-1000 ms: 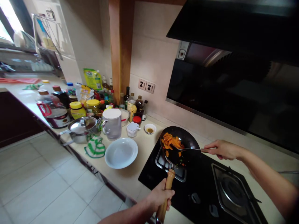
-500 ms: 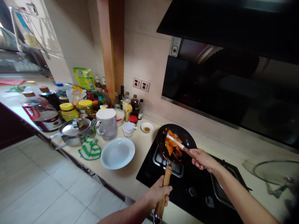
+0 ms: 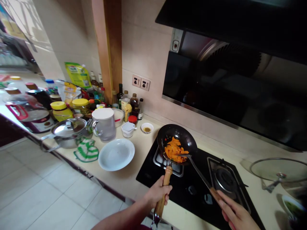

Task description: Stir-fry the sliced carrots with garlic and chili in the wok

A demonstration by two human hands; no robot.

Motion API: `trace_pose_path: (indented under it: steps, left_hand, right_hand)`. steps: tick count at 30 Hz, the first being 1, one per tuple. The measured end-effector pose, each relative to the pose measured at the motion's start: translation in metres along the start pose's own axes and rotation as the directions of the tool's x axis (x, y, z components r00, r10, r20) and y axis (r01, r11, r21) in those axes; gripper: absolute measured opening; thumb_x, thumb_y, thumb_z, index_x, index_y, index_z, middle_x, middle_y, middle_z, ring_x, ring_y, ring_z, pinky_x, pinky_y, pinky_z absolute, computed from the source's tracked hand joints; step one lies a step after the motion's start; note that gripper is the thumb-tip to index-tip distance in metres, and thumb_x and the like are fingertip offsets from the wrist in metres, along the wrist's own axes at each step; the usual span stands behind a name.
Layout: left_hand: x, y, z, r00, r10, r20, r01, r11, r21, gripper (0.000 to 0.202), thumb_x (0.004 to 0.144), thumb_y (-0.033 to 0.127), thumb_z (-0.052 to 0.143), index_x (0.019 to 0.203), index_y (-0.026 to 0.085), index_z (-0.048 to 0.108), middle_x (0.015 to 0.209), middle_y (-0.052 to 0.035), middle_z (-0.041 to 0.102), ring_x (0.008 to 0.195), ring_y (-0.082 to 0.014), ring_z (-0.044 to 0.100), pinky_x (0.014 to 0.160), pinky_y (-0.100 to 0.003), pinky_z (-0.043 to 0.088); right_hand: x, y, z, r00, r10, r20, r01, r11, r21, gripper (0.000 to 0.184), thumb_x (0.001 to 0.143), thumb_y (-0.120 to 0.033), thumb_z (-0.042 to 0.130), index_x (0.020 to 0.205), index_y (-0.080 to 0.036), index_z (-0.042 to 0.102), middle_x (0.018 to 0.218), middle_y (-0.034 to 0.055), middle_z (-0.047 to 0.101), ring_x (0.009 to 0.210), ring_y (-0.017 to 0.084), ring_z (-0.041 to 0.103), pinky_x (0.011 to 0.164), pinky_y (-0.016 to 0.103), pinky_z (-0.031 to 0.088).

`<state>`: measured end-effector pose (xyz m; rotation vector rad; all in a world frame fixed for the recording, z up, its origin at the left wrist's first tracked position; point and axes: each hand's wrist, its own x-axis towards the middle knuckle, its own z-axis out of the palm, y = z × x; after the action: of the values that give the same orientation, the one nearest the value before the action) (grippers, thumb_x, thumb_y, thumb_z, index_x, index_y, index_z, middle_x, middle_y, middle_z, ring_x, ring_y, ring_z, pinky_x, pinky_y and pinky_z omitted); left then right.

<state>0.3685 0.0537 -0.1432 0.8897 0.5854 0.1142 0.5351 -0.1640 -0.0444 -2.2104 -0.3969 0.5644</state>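
My left hand is closed around the wooden handle of a black wok, which sits on the left burner. Orange sliced food, perhaps carrot or pumpkin, lies heaped in the wok's near half, with a few small red bits beside it. In my right hand is the brown grip of a long metal spatula. Its blade touches the right edge of the heap. Left of the stove stands a pale oval plate with nothing on it. A small striped bowl of brownish seasoning is behind the wok's left side.
A lidded pot, a green-striped cloth and a plastic pitcher stand left of the plate, before crowded bottles and jars. A glass lid rests right of the black hob. The range hood overhangs the back.
My right hand has drawn back toward me and to the right. The spatula blade has moved from the far left to the near right of the food, which is now gathered closer together.
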Motion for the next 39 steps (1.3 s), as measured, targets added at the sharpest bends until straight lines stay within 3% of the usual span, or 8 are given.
trace_pose_path:
  steps: [10,13,21,24,27,33,36,39]
  left_hand:
    - [0.001,0.001,0.002,1.0,0.012,-0.014,-0.011,1.0,0.017,0.053,0.06,0.042,0.069,0.096,0.023,0.034,0.058,0.0105,0.045,0.039,-0.0045,0.04,0.04,-0.018,0.03]
    - [0.001,0.0,0.002,1.0,0.003,-0.018,-0.003,1.0,0.009,0.054,0.061,0.043,0.069,0.097,0.023,0.034,0.059,0.0103,0.045,0.039,-0.0044,0.04,0.041,-0.018,0.03]
    - [0.001,-0.001,-0.001,1.0,-0.01,0.003,0.01,1.0,-0.007,0.052,0.061,0.044,0.069,0.095,0.023,0.036,0.06,0.0099,0.045,0.04,-0.0041,0.04,0.042,-0.018,0.03]
    - [0.0,0.0,0.001,1.0,-0.01,-0.012,0.01,1.0,-0.006,0.051,0.061,0.042,0.069,0.096,0.023,0.036,0.06,0.01,0.045,0.04,-0.004,0.04,0.041,-0.018,0.031]
    - [0.0,-0.001,0.001,1.0,0.013,-0.019,-0.013,1.0,-0.001,0.051,0.063,0.041,0.069,0.097,0.023,0.036,0.06,0.0098,0.045,0.041,-0.0043,0.04,0.041,-0.018,0.032]
    - [0.0,-0.001,0.001,1.0,0.025,-0.001,-0.025,1.0,0.007,0.051,0.063,0.041,0.069,0.097,0.023,0.036,0.062,0.0095,0.046,0.04,-0.0036,0.041,0.041,-0.017,0.033]
    - [0.0,0.0,0.001,1.0,0.019,0.0,-0.019,1.0,0.009,0.049,0.063,0.04,0.069,0.095,0.023,0.036,0.06,0.0101,0.046,0.04,-0.0034,0.041,0.04,-0.017,0.033]
    - [0.001,0.0,0.0,1.0,0.011,0.001,-0.011,1.0,0.006,0.048,0.063,0.039,0.069,0.093,0.023,0.035,0.059,0.0104,0.046,0.039,-0.0036,0.041,0.04,-0.018,0.033]
  right_hand:
    - [0.064,-0.06,0.102,0.999,-0.018,0.036,0.012,0.988,0.156,0.069,0.075,-0.047,0.049,0.134,-0.012,0.042,0.05,-0.0076,0.041,0.037,0.007,0.033,0.036,0.019,0.021]
    - [0.052,-0.053,0.089,0.998,-0.026,0.06,0.022,0.998,0.059,0.075,0.072,-0.052,0.049,0.133,-0.009,0.045,0.048,-0.0076,0.04,0.036,0.008,0.031,0.036,0.021,0.021]
    - [-0.001,-0.008,-0.035,0.992,-0.123,0.04,0.129,0.972,-0.197,0.063,0.065,-0.061,0.054,0.115,-0.024,0.065,0.046,-0.0011,0.048,0.046,0.018,0.047,0.045,0.03,0.038]
    - [0.005,-0.006,-0.021,0.987,-0.161,0.027,0.163,0.959,-0.233,0.057,0.067,-0.059,0.053,0.11,-0.025,0.068,0.047,0.0004,0.05,0.048,0.02,0.049,0.049,0.032,0.041]
    - [0.025,-0.023,0.024,0.987,-0.156,0.032,0.159,0.973,-0.168,0.07,0.071,-0.058,0.047,0.123,-0.013,0.058,0.05,-0.0019,0.049,0.046,0.016,0.047,0.045,0.028,0.038]
    - [0.065,-0.061,0.089,0.996,-0.083,0.006,0.083,0.993,0.084,0.073,0.075,-0.054,0.046,0.136,-0.013,0.041,0.053,-0.0068,0.042,0.039,0.009,0.035,0.036,0.021,0.024]
    - [0.064,-0.054,0.095,0.995,-0.094,0.024,0.093,0.995,0.019,0.075,0.074,-0.055,0.046,0.134,-0.01,0.045,0.05,-0.0064,0.042,0.038,0.009,0.035,0.036,0.022,0.024]
    - [0.043,-0.033,0.066,0.994,-0.085,0.071,0.09,0.994,-0.056,0.077,0.073,-0.059,0.045,0.132,-0.009,0.047,0.049,-0.0056,0.043,0.039,0.011,0.036,0.038,0.025,0.028]
